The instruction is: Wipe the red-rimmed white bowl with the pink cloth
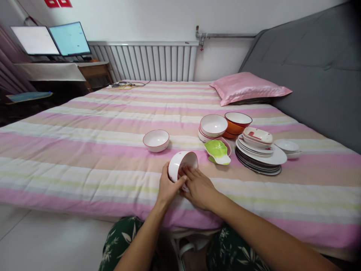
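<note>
My left hand (168, 185) is closed around the side of a white bowl (174, 165) with a thin red rim, its thumb over the near edge. The bowl is tipped on its side above the bed's front part, its mouth turned to the right. Into that mouth reaches my right hand (199, 188), fingers stretched out against the inside; the fingertips are partly hidden. A similar white bowl (156, 140) stands upright just beyond, to the left. Right of my hands lies a green leaf-shaped dish (217, 149), touching a pinkish dish (227, 145) partly under it.
Stacked white bowls (213, 125) and orange bowls (237, 124) stand at the right, behind a pile of plates (278, 155) topped by rectangular dishes (257, 136). Small white dishes (287, 146) sit beside it. Farther back are a pink pillow (248, 87) and some cables (126, 85).
</note>
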